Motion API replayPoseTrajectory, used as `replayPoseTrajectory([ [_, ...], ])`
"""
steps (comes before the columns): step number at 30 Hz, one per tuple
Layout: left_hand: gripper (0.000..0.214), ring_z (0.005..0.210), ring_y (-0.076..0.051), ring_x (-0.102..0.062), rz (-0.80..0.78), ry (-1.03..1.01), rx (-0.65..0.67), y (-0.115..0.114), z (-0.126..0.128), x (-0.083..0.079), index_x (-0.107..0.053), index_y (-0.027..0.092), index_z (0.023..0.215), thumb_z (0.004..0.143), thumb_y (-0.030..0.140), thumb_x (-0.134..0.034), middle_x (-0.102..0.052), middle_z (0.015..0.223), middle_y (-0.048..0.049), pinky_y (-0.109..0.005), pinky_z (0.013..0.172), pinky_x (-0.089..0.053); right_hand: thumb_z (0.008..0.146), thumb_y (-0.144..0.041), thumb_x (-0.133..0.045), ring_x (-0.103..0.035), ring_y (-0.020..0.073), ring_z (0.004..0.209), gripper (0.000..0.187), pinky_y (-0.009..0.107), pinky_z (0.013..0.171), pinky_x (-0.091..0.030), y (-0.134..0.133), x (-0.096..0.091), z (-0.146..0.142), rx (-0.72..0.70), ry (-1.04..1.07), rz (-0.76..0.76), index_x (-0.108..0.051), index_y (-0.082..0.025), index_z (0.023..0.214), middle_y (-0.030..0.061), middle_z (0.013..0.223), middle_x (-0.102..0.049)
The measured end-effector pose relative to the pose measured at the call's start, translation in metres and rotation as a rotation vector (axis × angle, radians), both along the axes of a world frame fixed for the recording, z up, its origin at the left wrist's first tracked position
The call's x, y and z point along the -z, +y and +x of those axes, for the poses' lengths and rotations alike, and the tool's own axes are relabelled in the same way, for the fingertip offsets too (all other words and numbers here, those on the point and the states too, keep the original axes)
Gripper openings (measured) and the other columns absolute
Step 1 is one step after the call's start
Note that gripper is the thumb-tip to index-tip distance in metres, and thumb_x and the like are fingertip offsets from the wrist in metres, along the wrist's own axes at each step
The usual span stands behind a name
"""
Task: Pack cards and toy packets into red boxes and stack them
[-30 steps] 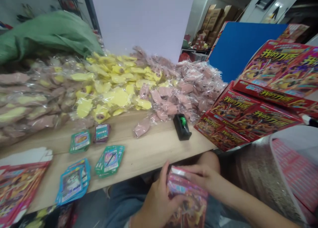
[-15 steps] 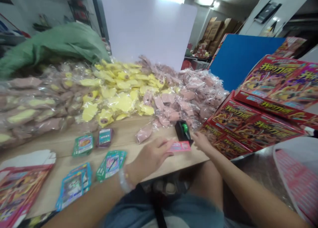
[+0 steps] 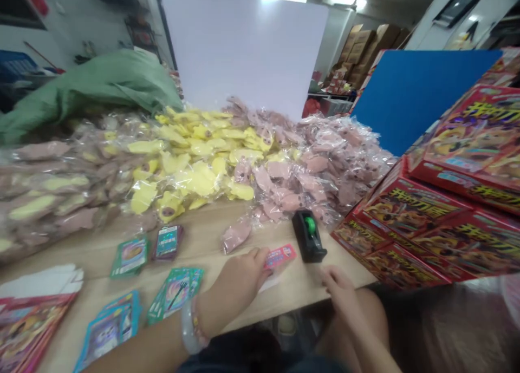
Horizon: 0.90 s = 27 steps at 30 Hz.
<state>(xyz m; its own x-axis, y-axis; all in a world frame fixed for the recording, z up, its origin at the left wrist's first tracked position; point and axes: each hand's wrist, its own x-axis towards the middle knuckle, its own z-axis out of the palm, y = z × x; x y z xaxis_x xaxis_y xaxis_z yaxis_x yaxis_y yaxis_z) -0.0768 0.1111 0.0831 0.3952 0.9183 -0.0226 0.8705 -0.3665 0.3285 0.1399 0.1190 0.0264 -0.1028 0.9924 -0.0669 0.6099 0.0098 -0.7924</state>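
My left hand [image 3: 239, 275] is closed on the left end of a small pink printed card [image 3: 280, 257], just above the wooden table [image 3: 227, 237]. A pale strip shows under the card. My right hand [image 3: 338, 283] is at the table's front edge, its thumb and fingers pinched together; what they hold, if anything, is too small to make out. A black tape dispenser [image 3: 309, 237] with a green core stands just beyond my right hand, to the right of the card. Behind the card lies a pink toy in a clear bag [image 3: 236, 234].
Bagged yellow toys [image 3: 199, 178] and bagged pink toys [image 3: 325, 162] are heaped along the back. Card stacks [image 3: 174, 294] and flat red cartons [image 3: 36, 319] lie at left. Red printed boxes [image 3: 422, 210] are stacked at right. A green sack [image 3: 101, 86] rests at back left.
My left hand has drawn the pink card left, away from the tape dispenser. My right hand has come off the dispenser's side toward the table's front edge. The view has shifted slightly.
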Motion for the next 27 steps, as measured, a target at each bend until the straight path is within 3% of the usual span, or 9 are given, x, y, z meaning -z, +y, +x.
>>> replayPoseTrajectory([
  [5,0.018,0.08,-0.021,-0.059,0.038,-0.015,0.032,-0.03,0.014,-0.007,-0.046,0.014,0.103,0.089,0.02,-0.037,-0.058,0.092,-0.0078,-0.032,0.065,-0.049,0.072,-0.056,-0.051,-0.039,0.0136,0.043,0.037,0.027,0.044,-0.035,-0.033,-0.009,-0.059,0.263,0.561,-0.233,-0.042,-0.022,0.058,-0.0046,0.047,-0.04],
  [10,0.028,0.085,-0.018,-0.058,0.023,-0.355,0.003,-0.06,-0.005,-0.04,-0.044,0.017,0.114,0.089,0.03,-0.038,-0.06,0.097,-0.0059,-0.028,0.072,-0.049,0.059,-0.052,-0.064,-0.058,0.0232,0.079,0.052,0.031,0.065,-0.046,-0.036,-0.006,-0.037,0.144,0.251,-0.016,-0.05,-0.022,0.1,0.0046,0.089,-0.062],
  [13,0.033,0.094,-0.017,-0.057,0.064,-0.47,-0.184,-0.076,-0.064,-0.033,-0.04,0.018,0.12,0.089,0.029,-0.039,-0.059,0.107,-0.0067,-0.028,0.081,-0.046,0.069,-0.055,-0.051,-0.06,0.0255,0.081,0.047,0.033,0.069,-0.047,-0.009,0.009,-0.029,-0.074,0.0,-0.088,-0.054,-0.021,0.102,0.0065,0.088,-0.065],
  [15,0.046,0.109,-0.023,-0.05,0.078,-0.342,-0.355,-0.092,-0.122,-0.017,-0.04,0.016,0.122,0.082,0.036,-0.051,-0.053,0.12,-0.0107,-0.034,0.092,-0.039,0.071,-0.057,-0.047,-0.061,0.0287,0.077,0.047,0.037,0.068,-0.047,0.013,0.018,-0.041,-0.134,-0.272,-0.118,-0.058,-0.018,0.096,0.0092,0.08,-0.066],
  [18,0.037,0.104,-0.023,-0.053,-0.01,-0.048,-0.508,-0.108,-0.208,0.008,-0.046,0.016,0.117,0.083,0.033,-0.048,-0.056,0.116,-0.0107,-0.033,0.089,-0.04,0.074,-0.051,-0.049,-0.057,0.0335,0.089,0.047,0.045,0.074,-0.044,0.032,0.014,-0.102,-0.262,-0.58,0.174,-0.058,-0.016,0.103,0.016,0.097,-0.063],
  [20,0.036,0.103,-0.023,-0.054,-0.021,0.015,-0.519,-0.099,-0.248,0.021,-0.048,0.016,0.115,0.082,0.03,-0.05,-0.057,0.115,-0.011,-0.032,0.087,-0.04,0.081,-0.04,-0.045,-0.05,0.0307,0.105,0.041,0.044,0.086,-0.038,0.034,0.0,-0.17,-0.532,-0.56,0.436,-0.052,-0.018,0.114,0.0152,0.116,-0.055],
  [22,0.037,0.103,-0.024,-0.053,-0.035,0.029,-0.472,-0.075,-0.272,0.033,-0.052,0.015,0.11,0.075,0.026,-0.059,-0.057,0.114,-0.0112,-0.03,0.086,-0.039,0.085,-0.031,-0.044,-0.047,0.0246,0.111,0.038,0.037,0.091,-0.035,0.033,-0.01,-0.246,-0.932,-0.497,0.408,-0.047,-0.02,0.121,0.0114,0.126,-0.049],
  [25,0.026,0.087,-0.023,-0.058,-0.104,0.059,-0.382,-0.034,-0.291,0.049,-0.061,0.014,0.085,0.061,0.02,-0.069,-0.064,0.096,-0.0092,-0.026,0.074,-0.041,0.078,-0.024,-0.055,-0.052,0.0245,0.104,0.035,0.032,0.085,-0.039,0.042,-0.009,-0.33,-1.058,-0.555,0.349,-0.055,-0.017,0.112,0.0129,0.117,-0.055],
  [27,0.017,0.072,-0.019,-0.058,-0.142,0.06,-0.321,-0.018,-0.304,0.056,-0.06,0.015,0.07,0.059,0.022,-0.07,-0.066,0.08,-0.005,-0.023,0.066,-0.041,0.075,-0.02,-0.057,-0.057,0.024,0.093,0.023,0.03,0.078,-0.041,0.056,0.0,-0.353,-1.076,-0.601,0.319,-0.063,-0.014,0.096,0.0125,0.1,-0.064],
])
